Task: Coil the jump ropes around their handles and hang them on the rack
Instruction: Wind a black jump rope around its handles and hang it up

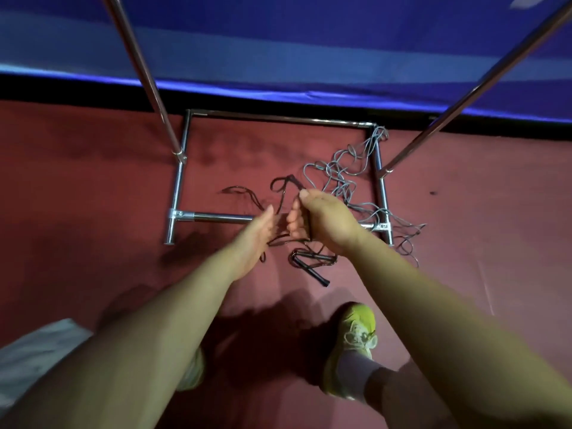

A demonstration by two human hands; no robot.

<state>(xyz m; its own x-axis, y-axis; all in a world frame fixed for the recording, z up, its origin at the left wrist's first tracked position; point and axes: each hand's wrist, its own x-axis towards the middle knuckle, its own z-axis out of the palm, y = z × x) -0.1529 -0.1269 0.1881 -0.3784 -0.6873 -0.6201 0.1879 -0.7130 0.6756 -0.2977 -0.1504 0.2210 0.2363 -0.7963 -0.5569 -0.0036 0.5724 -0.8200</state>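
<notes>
Now right hand (322, 221) fingers clamped on black handle (307, 221), long axis upright; left hand (257, 233) fingers straight, apart.

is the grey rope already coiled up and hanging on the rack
No, the grey rope lies in a loose tangle on the red floor, draped over the rack's base bar.

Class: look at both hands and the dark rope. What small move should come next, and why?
Probably the left hand should catch the loose dark rope and wrap a turn round the handle gripped by the right hand: the rope lies uncoiled on the floor.
</notes>
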